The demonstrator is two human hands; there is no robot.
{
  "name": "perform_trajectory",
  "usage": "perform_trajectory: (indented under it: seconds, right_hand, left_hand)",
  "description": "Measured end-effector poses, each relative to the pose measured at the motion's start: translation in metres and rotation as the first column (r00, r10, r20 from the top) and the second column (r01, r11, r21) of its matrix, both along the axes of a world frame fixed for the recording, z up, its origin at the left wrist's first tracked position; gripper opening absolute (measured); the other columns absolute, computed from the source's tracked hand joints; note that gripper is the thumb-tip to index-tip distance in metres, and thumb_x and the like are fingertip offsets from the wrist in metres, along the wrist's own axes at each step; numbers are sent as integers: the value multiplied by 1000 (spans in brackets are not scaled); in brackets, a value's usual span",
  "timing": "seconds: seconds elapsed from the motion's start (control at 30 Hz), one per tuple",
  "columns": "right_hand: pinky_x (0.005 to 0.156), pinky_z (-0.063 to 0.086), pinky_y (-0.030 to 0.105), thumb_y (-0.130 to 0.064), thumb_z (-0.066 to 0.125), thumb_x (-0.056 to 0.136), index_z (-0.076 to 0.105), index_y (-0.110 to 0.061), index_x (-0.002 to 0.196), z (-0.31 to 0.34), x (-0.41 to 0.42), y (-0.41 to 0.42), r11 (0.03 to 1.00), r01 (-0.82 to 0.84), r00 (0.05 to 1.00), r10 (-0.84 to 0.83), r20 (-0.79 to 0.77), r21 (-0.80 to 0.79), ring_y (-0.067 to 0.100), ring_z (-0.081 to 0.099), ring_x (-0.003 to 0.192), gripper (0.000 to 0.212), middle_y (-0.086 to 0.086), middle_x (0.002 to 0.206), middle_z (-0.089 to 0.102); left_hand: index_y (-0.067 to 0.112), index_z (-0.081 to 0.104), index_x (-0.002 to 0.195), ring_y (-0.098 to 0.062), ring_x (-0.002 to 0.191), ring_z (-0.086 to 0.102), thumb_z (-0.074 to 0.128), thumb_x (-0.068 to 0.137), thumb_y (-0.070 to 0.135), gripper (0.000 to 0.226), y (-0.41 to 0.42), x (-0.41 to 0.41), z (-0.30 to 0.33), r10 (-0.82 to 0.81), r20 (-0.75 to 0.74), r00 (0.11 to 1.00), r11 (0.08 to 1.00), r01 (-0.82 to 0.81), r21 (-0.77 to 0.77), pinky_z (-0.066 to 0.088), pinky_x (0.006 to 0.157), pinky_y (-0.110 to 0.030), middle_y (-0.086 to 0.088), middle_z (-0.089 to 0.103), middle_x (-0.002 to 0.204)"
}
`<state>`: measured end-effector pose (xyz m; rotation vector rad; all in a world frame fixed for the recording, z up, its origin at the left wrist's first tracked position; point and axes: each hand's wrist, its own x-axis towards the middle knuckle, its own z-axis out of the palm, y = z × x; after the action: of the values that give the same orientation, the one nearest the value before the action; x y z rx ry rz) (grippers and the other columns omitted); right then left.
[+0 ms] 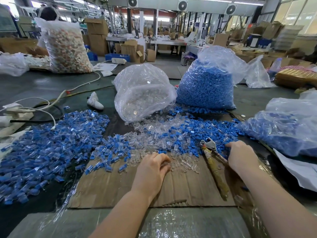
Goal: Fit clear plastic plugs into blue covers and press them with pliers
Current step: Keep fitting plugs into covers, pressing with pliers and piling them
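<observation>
On the flattened cardboard sheet (120, 186) at the near edge of the counter (42, 86), both hands work at the fringe of a wide spill of parts. The left hand (152, 170) lies knuckles up with its fingers curled down into the clear plastic plugs (185, 165); its grip looks closed around a few of them, though the fingertips are hidden, so what exactly it holds cannot be told. The right hand (240, 157) reaches into the loose blue covers (205, 133), fingers bent over the pile; whether its grip is grasping a cover or only touching the heap cannot be told.

The pliers (213, 162) lie on the cardboard between the two hands, just beside the right one (metal head toward the pile, wrapped yellowish handles pointing back toward the person). One handle passes under the right palm.

To the left spreads a large heap of assembled pieces (51, 143), blue with clear parts fitted in. Behind the spill stand two plastic bags side by side: a bag of clear plugs (142, 93), slumped and open at its base, and a taller bag of blue covers (207, 83). A third bag with blue parts (283, 127) lies at the right. White cables (51, 103) run across the counter at far left.
</observation>
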<state>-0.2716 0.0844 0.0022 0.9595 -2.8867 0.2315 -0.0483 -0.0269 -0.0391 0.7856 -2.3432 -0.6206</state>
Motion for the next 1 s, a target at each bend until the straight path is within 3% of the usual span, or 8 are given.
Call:
perform_trajectory:
  seconds: [0.1, 0.27, 0.4, 0.57, 0.67, 0.73, 0.8, 1.0]
  right_hand:
    - [79, 48, 31, 1, 55, 83, 66, -19, 114, 2, -3, 0, 1000, -7, 1000, 7, 2, -30, 24, 58, 98, 38, 7, 114, 59]
    - [79, 45, 33, 1, 57, 82, 58, -15, 119, 2, -1, 2, 994, 42, 999, -40, 28, -97, 28, 56, 103, 40, 12, 117, 56]
    - [70, 39, 30, 5, 55, 82, 59, -12, 112, 5, 4, 2, 991, 42, 999, -41, 8, -129, 28, 56, 99, 35, 11, 108, 63]
    - [88, 47, 35, 3, 58, 86, 60, -7, 117, 14, 22, -3, 931, -66, 997, 76, 14, -358, 25, 59, 98, 32, 13, 109, 64]
    - [87, 48, 22, -3, 64, 84, 63, -8, 112, 15, 53, -10, 840, -200, 962, 267, 64, -504, 15, 59, 89, 28, 6, 101, 66]
    - [76, 42, 4, -5, 67, 82, 65, -11, 110, 11, 76, -15, 785, -242, 918, 375, 126, -570, 9, 56, 86, 28, -3, 96, 64]
    - [72, 39, -1, -7, 69, 81, 66, -14, 108, 2, 95, -20, 750, -267, 879, 447, 167, -606, 5, 56, 84, 28, -8, 91, 61]
    - [80, 44, 19, -10, 68, 84, 69, -10, 102, -23, 117, -23, 691, -355, 892, 453, -6, -629, 11, 56, 83, 18, -8, 88, 56]
  left_hand:
    - [23, 61, 109, -2, 91, 50, 63, 86, 26, 23, 0, 1, 2, 18, -26, 999, 999, -17, 34, 41, 89, -15, 14, 56, 94]
    - [23, 61, 108, 1, 84, 51, 70, 81, 24, 28, 2, 4, 5, 27, -72, 997, 996, -21, 84, 40, 79, -8, 18, 53, 86]
    - [21, 63, 105, 0, 86, 53, 69, 82, 20, 23, 2, 5, 6, 44, -78, 996, 993, -35, 111, 45, 84, -13, 15, 56, 88]
    - [19, 65, 107, -2, 91, 54, 65, 85, 18, 22, 2, 4, 5, 76, -86, 993, 990, -64, 128, 45, 90, -16, 11, 60, 95]
    - [20, 65, 109, -4, 96, 51, 64, 86, 22, 24, 1, 3, 6, 77, -50, 996, 990, -71, 121, 42, 93, -19, 14, 56, 97]
    - [20, 66, 106, -4, 95, 50, 64, 86, 23, 21, 0, 2, 6, 73, -37, 997, 991, -68, 114, 41, 92, -18, 16, 52, 93]
    - [20, 65, 102, -5, 94, 51, 64, 86, 23, 17, 0, 2, 6, 72, -39, 997, 991, -67, 114, 42, 90, -19, 15, 52, 91]
    - [21, 62, 96, -6, 87, 55, 63, 87, 20, 10, 3, 4, 7, 82, -80, 993, 986, -69, 153, 45, 82, -18, 10, 61, 89]
